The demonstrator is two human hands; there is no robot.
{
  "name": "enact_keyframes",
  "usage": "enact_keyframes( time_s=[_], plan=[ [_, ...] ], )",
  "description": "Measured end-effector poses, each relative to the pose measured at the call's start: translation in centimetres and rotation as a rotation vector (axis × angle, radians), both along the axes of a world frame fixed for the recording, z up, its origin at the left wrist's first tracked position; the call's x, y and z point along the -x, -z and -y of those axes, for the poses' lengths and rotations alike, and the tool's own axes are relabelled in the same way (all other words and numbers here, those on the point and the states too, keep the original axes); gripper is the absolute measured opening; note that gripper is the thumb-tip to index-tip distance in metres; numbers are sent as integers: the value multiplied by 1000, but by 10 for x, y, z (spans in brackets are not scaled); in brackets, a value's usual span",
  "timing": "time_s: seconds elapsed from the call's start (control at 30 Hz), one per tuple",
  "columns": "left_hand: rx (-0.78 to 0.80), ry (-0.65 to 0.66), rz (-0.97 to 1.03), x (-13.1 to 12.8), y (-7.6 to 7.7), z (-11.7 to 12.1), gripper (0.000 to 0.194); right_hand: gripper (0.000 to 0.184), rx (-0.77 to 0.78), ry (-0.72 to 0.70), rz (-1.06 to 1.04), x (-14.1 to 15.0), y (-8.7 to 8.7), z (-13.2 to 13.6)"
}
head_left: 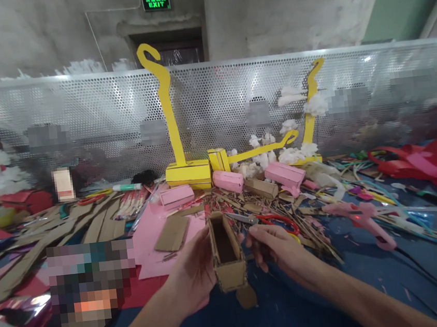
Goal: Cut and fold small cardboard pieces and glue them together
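A small open-topped cardboard box [231,276] is held up over the blue table, its hollow inside facing me. My left hand [193,270] is closed around its left side. Just right of the box is my right hand [276,246], thumb and fingers drawn together at the rim's right side; whether anything is pinched there I cannot make out. Scissors [277,218] with red handles lie right behind the box. A flat cardboard rectangle [172,233] rests on pink paper [149,251] to the left. Below the box shows a rounded cardboard scrap [247,296].
A pink glue gun [364,216] lies at the right, its black cord running forward. Behind are pink boxes [228,181], a tall yellow hooked paper form [171,121] and cardboard strips [100,223]. A perforated metal panel [92,119] closes off the far side.
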State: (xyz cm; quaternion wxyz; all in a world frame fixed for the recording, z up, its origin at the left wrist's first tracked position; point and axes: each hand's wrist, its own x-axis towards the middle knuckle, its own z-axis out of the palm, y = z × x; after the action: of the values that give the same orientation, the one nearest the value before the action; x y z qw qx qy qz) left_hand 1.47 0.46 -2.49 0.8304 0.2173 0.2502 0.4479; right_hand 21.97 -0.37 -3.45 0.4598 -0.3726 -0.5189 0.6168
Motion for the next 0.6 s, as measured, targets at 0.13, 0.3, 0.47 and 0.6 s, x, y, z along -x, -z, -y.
enact_keyframes(
  time_s=[0.13,0.3,0.47,0.6],
  plan=[
    [4,2,-19,-2,-6,4,28,40,-65,45,53,0,2,-5],
    [59,-16,-38,1,-12,5,39,21,-443,275,523,-28,-11,-19],
    [88,-40,-16,3,-13,2,37,21,-558,189,1084,-77,-22,-32],
    [56,-42,12,4,-9,-1,36,38,-538,93,1241,-82,-9,-37]
  ],
)
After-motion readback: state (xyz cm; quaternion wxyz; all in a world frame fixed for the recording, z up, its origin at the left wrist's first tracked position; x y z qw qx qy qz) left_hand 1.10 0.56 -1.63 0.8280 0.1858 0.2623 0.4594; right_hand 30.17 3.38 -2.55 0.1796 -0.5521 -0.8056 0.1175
